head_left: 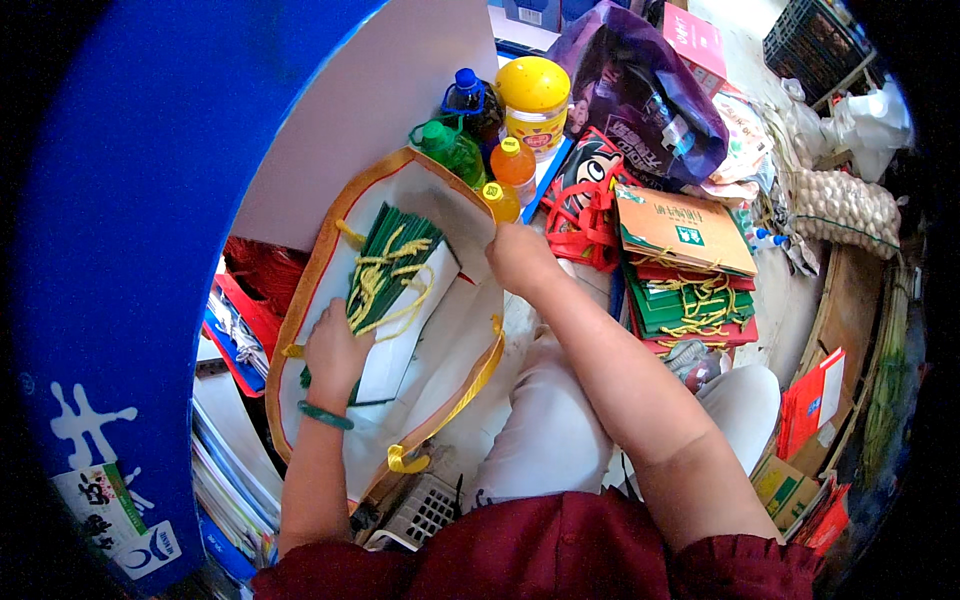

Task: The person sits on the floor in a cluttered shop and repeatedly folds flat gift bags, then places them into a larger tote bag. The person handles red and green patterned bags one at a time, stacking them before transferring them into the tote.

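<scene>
A large open bag with a white lining and an orange-brown rim (304, 300) stands before me. Inside it lies a bundle of green folded paper gift bags (397, 225) with yellow rope handles, beside a white panel (409, 322). My left hand (337, 341), with a green bangle at the wrist, reaches into the bag and grips the lower left part of the bundle; its fingertips are partly hidden. My right hand (517, 255) is closed on the bag's rim at the right. To the right of my right arm is a stack of green and red gift bags (686, 307) with a tan one (686, 229) on top.
Drink bottles (514, 161) and a yellow-lidded tub (534, 105) stand behind the bag. Beyond are a purple bag (637, 97), a red bag (585, 202) and a net sack of garlic (847, 210). A blue panel (150, 187) curves along the left, by stacked papers (232, 465). A plastic basket (424, 510) is near my lap.
</scene>
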Action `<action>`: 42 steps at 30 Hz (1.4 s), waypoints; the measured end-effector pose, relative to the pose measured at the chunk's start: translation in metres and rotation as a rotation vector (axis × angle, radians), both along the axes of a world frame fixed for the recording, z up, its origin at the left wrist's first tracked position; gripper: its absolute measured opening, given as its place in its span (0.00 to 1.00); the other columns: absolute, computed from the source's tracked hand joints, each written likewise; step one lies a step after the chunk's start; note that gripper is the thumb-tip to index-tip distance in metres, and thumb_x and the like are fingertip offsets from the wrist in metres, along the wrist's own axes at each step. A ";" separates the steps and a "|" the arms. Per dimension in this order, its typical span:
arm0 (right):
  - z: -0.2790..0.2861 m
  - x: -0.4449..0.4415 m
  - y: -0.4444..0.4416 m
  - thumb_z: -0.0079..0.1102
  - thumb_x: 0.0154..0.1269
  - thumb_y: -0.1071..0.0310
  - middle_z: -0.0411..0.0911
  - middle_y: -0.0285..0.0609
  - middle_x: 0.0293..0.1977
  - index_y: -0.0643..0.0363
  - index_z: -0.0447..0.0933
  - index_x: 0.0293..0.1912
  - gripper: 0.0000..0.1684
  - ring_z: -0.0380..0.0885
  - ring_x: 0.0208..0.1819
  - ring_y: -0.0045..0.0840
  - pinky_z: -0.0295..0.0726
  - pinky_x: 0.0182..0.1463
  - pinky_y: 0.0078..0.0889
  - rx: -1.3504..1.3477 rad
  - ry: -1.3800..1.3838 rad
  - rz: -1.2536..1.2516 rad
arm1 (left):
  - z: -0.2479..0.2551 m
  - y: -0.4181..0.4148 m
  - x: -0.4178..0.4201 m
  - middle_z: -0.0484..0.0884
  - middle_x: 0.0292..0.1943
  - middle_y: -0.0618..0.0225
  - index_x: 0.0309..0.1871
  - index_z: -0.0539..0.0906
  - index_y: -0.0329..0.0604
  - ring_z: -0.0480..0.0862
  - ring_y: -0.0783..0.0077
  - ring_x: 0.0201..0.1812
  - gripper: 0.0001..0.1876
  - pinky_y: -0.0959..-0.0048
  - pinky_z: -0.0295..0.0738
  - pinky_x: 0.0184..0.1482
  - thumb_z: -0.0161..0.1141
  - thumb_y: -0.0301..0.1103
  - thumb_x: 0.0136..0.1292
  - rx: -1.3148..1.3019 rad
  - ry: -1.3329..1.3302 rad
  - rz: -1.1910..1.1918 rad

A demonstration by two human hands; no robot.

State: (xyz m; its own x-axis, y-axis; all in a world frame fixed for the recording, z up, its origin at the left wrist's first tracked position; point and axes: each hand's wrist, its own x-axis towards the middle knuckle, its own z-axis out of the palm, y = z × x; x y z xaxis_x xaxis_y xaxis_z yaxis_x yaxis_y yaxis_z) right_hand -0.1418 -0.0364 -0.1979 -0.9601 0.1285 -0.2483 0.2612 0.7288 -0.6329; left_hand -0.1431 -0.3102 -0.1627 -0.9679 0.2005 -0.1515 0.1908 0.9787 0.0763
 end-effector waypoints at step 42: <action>-0.007 0.009 0.003 0.64 0.53 0.51 0.80 0.54 0.36 0.69 0.76 0.43 0.29 0.81 0.39 0.39 0.78 0.43 0.36 -0.522 -0.001 -0.068 | -0.068 -0.001 0.004 0.62 0.66 0.56 0.68 0.61 0.46 0.64 0.56 0.63 0.41 0.58 0.61 0.59 0.67 0.43 0.51 -0.260 0.257 -0.315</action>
State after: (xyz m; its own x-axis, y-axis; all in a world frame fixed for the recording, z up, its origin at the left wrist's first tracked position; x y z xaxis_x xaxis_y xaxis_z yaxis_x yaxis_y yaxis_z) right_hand -0.1325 -0.0332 -0.2047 -0.9537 0.0497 -0.2965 0.2975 0.2983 -0.9069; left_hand -0.1390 -0.3114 -0.2303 -0.8787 0.4775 0.0002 0.4620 0.8504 -0.2518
